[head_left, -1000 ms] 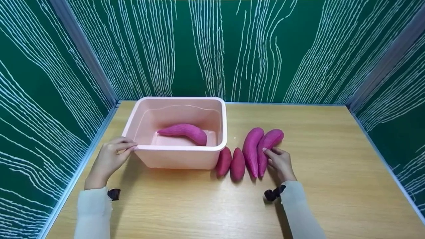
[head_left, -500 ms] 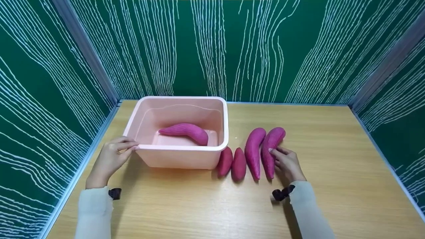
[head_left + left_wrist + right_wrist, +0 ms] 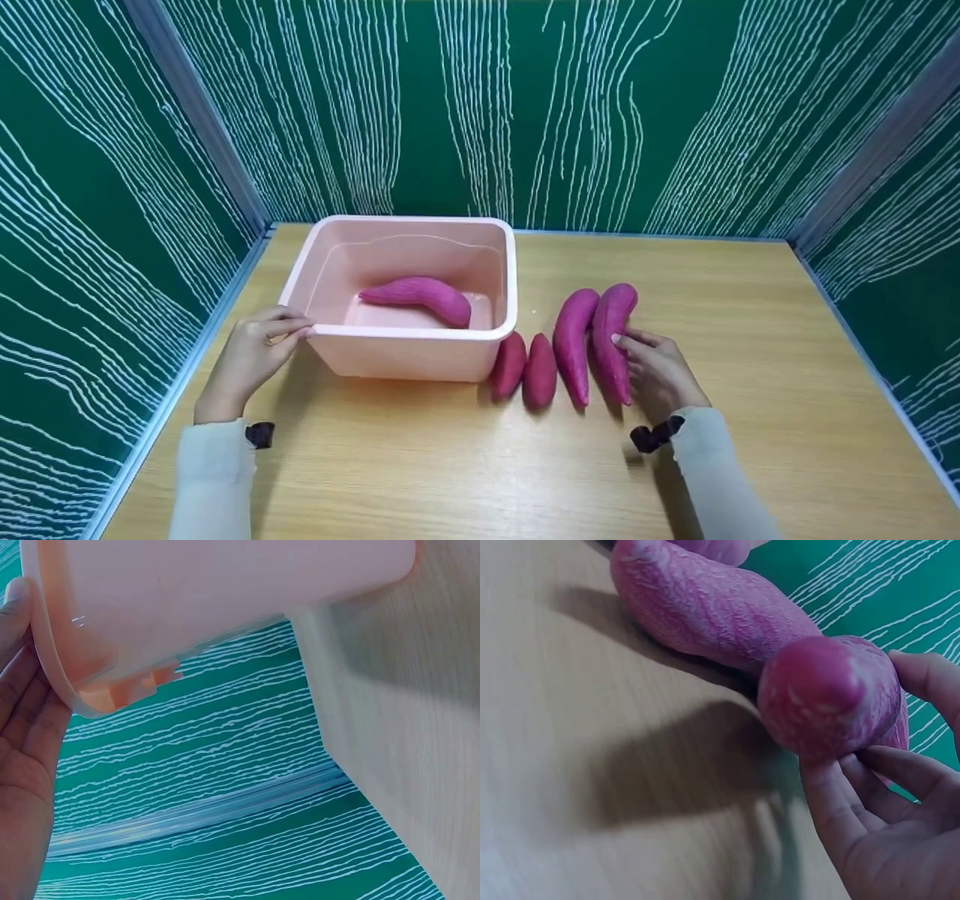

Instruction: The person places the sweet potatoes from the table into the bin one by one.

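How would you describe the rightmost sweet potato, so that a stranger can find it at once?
Look for the pink tub on the wooden table. From its right side, a row runs rightward: two short reddish sweet potatoes, then two long purple ones. Yours is the outer long sweet potato, the only one pinched by the right hand.

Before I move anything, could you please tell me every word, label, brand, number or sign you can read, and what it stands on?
None: no readable text shows in any view.
Pink bin: a tiny pale mark in the left wrist view is too small to read and may be glare.
Sweet potatoes: no label visible.
Green walls: white wavy lines, not lettering.
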`<state>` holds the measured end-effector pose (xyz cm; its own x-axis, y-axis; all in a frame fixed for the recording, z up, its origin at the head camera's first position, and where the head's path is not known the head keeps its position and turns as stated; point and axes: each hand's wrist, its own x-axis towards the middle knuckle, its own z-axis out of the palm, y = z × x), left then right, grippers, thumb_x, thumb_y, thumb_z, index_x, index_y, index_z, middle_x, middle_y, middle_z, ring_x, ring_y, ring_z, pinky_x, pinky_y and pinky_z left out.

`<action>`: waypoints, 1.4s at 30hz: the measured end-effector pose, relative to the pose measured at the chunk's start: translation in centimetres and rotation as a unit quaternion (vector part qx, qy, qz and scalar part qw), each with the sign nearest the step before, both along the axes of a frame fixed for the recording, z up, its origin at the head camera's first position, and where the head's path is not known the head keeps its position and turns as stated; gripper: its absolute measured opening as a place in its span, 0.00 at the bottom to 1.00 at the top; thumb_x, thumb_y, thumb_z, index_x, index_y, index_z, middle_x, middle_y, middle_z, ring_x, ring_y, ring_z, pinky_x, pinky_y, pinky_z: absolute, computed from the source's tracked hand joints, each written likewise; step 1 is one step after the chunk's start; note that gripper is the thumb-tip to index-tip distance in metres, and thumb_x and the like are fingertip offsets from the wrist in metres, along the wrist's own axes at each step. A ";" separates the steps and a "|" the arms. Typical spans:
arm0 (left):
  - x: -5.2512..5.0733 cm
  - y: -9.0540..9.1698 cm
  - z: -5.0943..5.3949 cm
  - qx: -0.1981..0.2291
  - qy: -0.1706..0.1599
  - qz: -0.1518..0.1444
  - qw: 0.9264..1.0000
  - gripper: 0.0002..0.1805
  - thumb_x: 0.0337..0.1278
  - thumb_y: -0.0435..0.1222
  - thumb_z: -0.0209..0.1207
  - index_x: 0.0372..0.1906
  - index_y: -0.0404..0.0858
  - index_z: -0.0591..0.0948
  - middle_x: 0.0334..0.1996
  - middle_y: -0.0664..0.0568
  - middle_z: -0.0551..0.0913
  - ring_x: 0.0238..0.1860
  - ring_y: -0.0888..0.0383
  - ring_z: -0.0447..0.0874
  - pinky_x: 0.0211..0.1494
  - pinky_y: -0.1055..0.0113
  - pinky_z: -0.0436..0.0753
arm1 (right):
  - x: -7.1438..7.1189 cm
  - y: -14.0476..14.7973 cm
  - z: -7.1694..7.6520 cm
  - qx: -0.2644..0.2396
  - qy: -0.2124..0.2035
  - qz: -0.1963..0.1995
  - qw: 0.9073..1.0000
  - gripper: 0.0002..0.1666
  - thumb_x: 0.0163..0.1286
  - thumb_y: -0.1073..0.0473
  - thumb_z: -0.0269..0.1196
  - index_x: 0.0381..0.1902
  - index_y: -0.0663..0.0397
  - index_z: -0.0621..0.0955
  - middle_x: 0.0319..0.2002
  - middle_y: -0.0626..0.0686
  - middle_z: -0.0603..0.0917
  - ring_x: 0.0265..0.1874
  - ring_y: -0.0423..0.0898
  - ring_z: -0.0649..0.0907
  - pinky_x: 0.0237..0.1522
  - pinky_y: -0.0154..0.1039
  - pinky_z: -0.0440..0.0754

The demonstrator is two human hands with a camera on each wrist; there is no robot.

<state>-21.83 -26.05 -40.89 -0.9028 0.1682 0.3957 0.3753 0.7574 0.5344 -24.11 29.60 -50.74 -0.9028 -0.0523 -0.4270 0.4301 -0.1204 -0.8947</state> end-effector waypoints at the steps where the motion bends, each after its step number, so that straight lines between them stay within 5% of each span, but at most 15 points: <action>1: 0.0 0.0 0.0 0.000 0.002 -0.001 1.000 0.11 0.52 0.31 0.67 0.42 0.35 0.87 0.43 0.41 0.85 0.52 0.39 0.81 0.55 0.45 0.79 | 0.0 0.1 0.1 0.005 0.003 0.004 1.000 0.45 0.62 0.48 0.68 0.71 0.57 0.63 0.46 0.48 0.85 0.42 0.42 0.83 0.47 0.34 0.84; 8: -0.1 -0.1 -0.2 -0.008 0.028 -0.008 1.000 0.10 0.50 0.29 0.68 0.40 0.34 0.88 0.42 0.42 0.86 0.49 0.41 0.82 0.55 0.46 0.80 | -0.3 0.2 1.4 0.105 0.039 0.053 0.992 0.48 0.64 0.43 0.65 0.73 0.60 0.60 0.54 0.50 0.78 0.46 0.38 0.82 0.52 0.32 0.82; 16: 0.1 -0.2 -0.3 -0.009 0.022 -0.005 1.000 0.10 0.51 0.29 0.67 0.40 0.34 0.88 0.42 0.41 0.86 0.49 0.41 0.82 0.56 0.45 0.79 | -0.6 -0.1 2.9 0.133 0.051 0.097 0.985 0.49 0.63 0.41 0.65 0.73 0.58 0.60 0.70 0.60 0.65 0.52 0.38 0.80 0.59 0.36 0.80; 31: 0.0 0.0 0.2 -0.011 -0.007 0.001 1.000 0.11 0.52 0.31 0.67 0.43 0.37 0.87 0.45 0.41 0.85 0.54 0.39 0.80 0.55 0.45 0.79 | -1.2 -0.7 5.6 0.142 0.068 0.138 0.978 0.47 0.61 0.44 0.68 0.71 0.59 0.63 0.68 0.60 0.67 0.56 0.43 0.78 0.61 0.42 0.79; 42: -0.1 -0.1 -0.1 -0.014 0.035 -0.014 0.999 0.09 0.50 0.29 0.68 0.39 0.34 0.88 0.40 0.41 0.86 0.47 0.41 0.83 0.55 0.46 0.80 | -1.6 -1.7 8.0 0.139 0.079 0.152 0.975 0.45 0.64 0.49 0.66 0.71 0.65 0.62 0.67 0.64 0.67 0.47 0.37 0.82 0.52 0.31 0.83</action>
